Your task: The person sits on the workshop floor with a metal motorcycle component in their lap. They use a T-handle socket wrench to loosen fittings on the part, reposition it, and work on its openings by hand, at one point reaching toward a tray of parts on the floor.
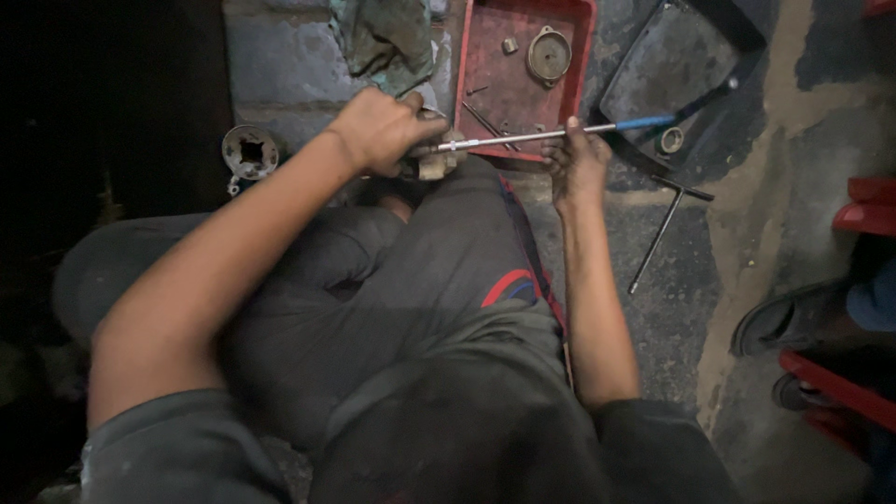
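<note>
Here the person sits on the stained concrete floor, and the left hand is closed firmly around a small, dull, tan-coloured metal part held above the knee. The right hand is closed around the shaft of a long steel driver with a blue handle, its grip sitting about midway along the rod.

The tool's tip is already seated in the part, so the work looks under way rather than finished; several loose pieces, including a round metal cap, lie in the shallow red plastic tray just beyond.

The driver's long axis runs nearly level across the view, tip toward the left hand, blue handle pointing away right and slightly up over a dark grey tray. A steel T-handled wrench lies on the floor nearby.
</note>
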The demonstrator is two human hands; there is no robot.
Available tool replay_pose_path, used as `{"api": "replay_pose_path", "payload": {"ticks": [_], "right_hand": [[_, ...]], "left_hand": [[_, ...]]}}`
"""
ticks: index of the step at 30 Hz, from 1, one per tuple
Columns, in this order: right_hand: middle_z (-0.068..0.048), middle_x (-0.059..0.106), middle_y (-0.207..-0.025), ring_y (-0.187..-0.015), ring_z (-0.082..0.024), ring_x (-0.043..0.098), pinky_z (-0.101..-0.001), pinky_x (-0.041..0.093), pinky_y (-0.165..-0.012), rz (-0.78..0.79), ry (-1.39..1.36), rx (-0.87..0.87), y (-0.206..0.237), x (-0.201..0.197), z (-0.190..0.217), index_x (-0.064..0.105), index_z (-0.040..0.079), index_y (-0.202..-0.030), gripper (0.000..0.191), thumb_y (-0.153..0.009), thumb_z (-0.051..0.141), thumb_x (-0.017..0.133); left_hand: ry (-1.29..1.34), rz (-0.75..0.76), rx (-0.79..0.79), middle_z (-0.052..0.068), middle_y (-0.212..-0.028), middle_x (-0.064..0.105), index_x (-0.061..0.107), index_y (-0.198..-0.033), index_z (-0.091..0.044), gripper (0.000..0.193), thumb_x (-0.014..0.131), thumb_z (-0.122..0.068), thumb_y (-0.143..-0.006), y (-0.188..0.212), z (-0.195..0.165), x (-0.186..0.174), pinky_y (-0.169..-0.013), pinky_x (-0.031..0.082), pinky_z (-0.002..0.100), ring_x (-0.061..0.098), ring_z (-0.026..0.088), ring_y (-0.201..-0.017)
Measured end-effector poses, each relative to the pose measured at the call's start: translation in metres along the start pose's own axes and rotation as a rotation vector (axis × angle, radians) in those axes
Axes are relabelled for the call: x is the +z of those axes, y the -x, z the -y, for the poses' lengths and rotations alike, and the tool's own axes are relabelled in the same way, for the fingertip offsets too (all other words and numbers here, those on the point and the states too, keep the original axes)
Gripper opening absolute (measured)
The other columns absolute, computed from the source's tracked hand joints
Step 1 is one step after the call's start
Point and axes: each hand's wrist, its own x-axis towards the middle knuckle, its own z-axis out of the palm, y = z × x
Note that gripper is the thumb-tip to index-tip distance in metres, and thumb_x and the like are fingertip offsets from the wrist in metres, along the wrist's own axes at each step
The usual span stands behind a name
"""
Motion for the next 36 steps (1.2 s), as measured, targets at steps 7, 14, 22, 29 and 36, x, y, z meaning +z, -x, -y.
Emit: {"api": "replay_pose_path", "payload": {"ticks": [7,14,22,29,36], "right_hand": [[-0.011,0.069,-0.073,-0.059,-0.020,0.068,-0.0281,0.055,-0.053,-0.024,0.008,-0.063,0.003,-0.001,-0.012,0.060,0.005,-0.092,0.027,-0.096,0.026,0.076],[-0.009,0.069,-0.079,-0.069,-0.022,0.073,-0.0301,0.059,-0.059,0.082,-0.017,0.055,-0.001,-0.004,0.000,0.060,0.004,-0.093,0.023,-0.096,0.020,0.076],[-0.009,0.068,-0.071,-0.056,-0.018,0.067,-0.0273,0.052,-0.049,-0.062,-0.048,0.070,0.007,0.013,-0.007,0.061,0.010,-0.088,0.023,-0.092,0.030,0.071],[-0.008,0.069,-0.073,-0.057,-0.017,0.065,-0.0272,0.049,-0.049,-0.054,0.101,0.020,-0.011,0.015,-0.019,0.062,0.008,-0.093,0.021,-0.095,0.022,0.078],[-0.010,0.073,-0.088,-0.077,-0.021,0.073,-0.0332,0.064,-0.075,0.114,-0.171,0.157,-0.001,-0.001,-0.007,0.063,0.007,-0.097,0.015,-0.088,0.005,0.075]], "left_hand": [[-0.006,0.024,-0.014,0.019,-0.115,0.067,0.060,-0.136,-0.030,0.075,0.084,-0.036,-0.065,-0.001,-0.001,0.003,-0.064,0.058,0.046,0.073,0.034,-0.078],[0.010,0.000,-0.008,0.018,-0.112,0.067,0.059,-0.135,-0.027,0.075,0.083,-0.035,-0.065,0.000,-0.001,0.004,-0.063,0.058,0.048,0.072,0.035,-0.079],[0.000,-0.021,-0.008,0.017,-0.112,0.068,0.059,-0.135,-0.027,0.071,0.081,-0.033,-0.067,0.002,0.000,0.009,-0.063,0.058,0.047,0.072,0.035,-0.078],[-0.008,-0.004,-0.004,0.019,-0.113,0.067,0.061,-0.134,-0.030,0.071,0.081,-0.032,-0.066,0.002,0.000,0.007,-0.062,0.058,0.046,0.073,0.034,-0.077],[-0.006,-0.006,-0.006,0.019,-0.112,0.067,0.060,-0.134,-0.029,0.070,0.082,-0.040,-0.068,0.003,-0.002,0.001,-0.060,0.058,0.047,0.072,0.035,-0.076]]}}
